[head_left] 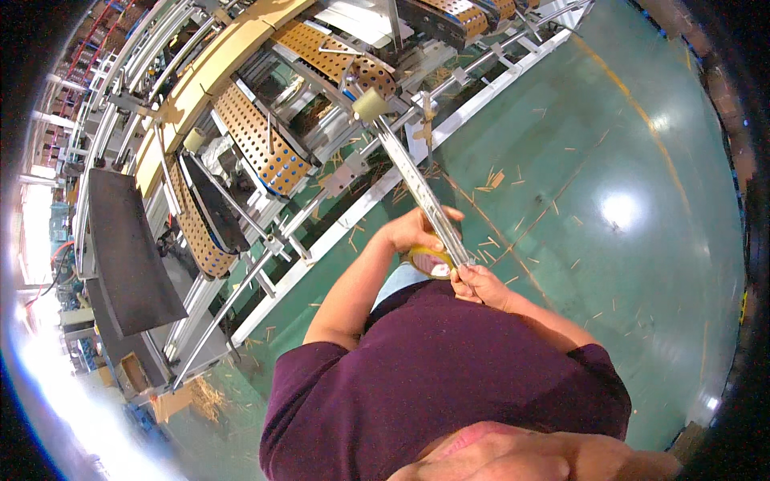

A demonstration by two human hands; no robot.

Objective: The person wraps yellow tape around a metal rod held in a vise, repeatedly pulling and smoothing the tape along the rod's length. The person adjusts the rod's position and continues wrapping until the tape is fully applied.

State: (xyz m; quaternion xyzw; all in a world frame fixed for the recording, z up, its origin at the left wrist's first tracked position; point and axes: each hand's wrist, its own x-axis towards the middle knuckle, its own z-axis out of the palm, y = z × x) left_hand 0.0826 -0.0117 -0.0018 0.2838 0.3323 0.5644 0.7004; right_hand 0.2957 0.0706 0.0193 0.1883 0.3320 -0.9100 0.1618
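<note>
A long, pale metallic bar slants from the machine down to my body. My left hand is closed around its lower part, thumb and fingers on either side. A roll of yellow tape sits just below that hand, against the bar; whether the fingers also hold it I cannot tell. At the bar's near end, my right hand is closed, fingertips pinched on the tip. A cream cylindrical roller shows at the bar's far end; how the two join is unclear.
A conveyor machine with perforated brown belts fills the upper left. Its white frame rail runs diagonally beside me. A curved dark panel stands at the left. Thin wooden-looking strips litter the green floor.
</note>
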